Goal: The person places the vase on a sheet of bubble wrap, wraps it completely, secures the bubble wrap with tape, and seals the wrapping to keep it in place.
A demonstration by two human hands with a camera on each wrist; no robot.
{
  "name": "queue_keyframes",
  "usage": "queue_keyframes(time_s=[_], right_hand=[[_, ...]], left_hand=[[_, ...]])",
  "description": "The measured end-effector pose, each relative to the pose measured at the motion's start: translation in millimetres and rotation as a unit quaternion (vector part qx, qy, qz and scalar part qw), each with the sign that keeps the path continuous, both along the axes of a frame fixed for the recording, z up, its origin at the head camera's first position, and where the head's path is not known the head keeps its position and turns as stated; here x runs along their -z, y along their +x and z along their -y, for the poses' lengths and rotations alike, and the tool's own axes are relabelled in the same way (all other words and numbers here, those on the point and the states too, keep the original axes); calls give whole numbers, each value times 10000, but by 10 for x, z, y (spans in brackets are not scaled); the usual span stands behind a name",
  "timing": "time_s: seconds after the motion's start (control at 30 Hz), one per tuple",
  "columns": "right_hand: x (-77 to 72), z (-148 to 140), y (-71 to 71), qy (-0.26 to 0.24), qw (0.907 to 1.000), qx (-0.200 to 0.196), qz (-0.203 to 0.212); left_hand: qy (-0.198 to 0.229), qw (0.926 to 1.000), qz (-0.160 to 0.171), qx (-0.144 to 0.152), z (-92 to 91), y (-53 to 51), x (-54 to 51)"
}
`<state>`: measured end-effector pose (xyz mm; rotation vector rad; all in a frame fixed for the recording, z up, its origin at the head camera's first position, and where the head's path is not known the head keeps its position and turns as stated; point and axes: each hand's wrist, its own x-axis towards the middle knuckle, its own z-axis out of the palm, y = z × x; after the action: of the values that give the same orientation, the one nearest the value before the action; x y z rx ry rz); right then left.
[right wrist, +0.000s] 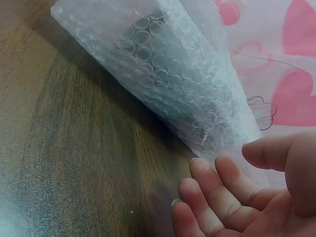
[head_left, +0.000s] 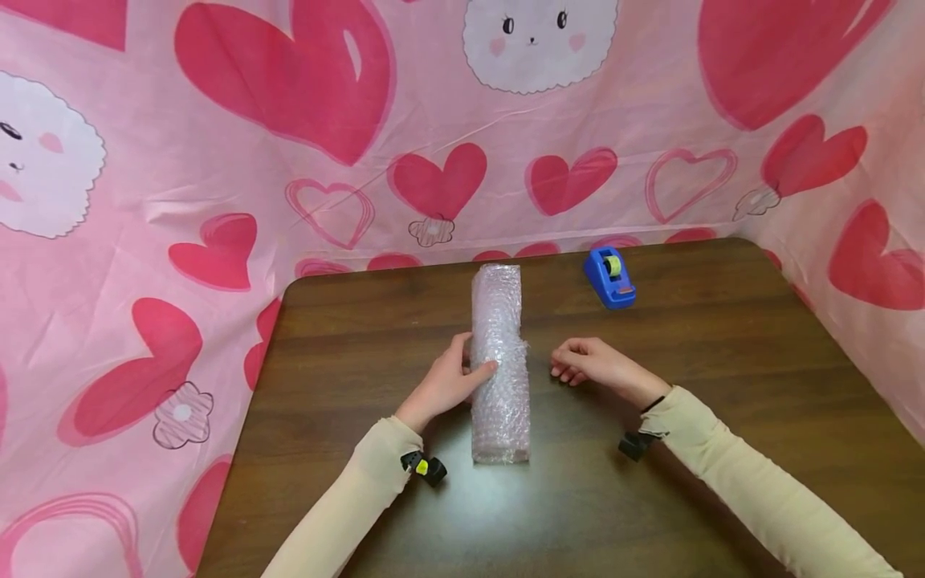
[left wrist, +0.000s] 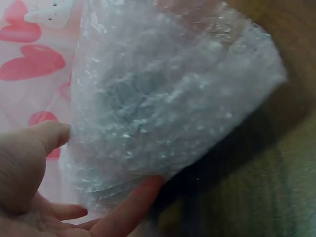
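Observation:
A long bundle of bubble wrap (head_left: 499,321) lies on the table, its length running away from me. My left hand (head_left: 446,381) holds its left side, thumb on top and fingers along the edge. In the left wrist view, thumb and fingers of that hand (left wrist: 24,173) spread around the wrap (left wrist: 158,98). To the right of the bundle, my right hand (head_left: 592,363) hovers apart from it with loosely curled fingers and nothing in them. Something darker shows dimly through the wrap (right wrist: 168,64) in the right wrist view; its kind is hidden.
A blue tape dispenser (head_left: 610,277) with a roll of tape stands at the back right of the dark wooden table (head_left: 347,345). Pink cloth (head_left: 433,104) printed with hearts hangs behind and along both sides. Each wrist wears a small black camera.

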<state>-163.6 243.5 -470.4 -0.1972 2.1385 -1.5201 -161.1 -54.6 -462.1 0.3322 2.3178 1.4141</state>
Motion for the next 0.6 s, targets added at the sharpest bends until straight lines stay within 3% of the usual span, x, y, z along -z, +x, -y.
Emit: queue_keyframes(time_s=[0.13,0.37,0.47,0.6], right_hand=[[-5,-12,48,55,9998,54,-205],[-24,5,158,592,9899,407,-1221],[-15,10,207,1086,9769,509,-1768],[49,15,258,1741,9434,729,-2726]], left_hand=[[231,9995,90,-170,-36,27,54],[270,9992,131,-275,-126,28,87],[297,9989,155,-331,-114,45,104],[328,9987,40,-398,-32,92,151]])
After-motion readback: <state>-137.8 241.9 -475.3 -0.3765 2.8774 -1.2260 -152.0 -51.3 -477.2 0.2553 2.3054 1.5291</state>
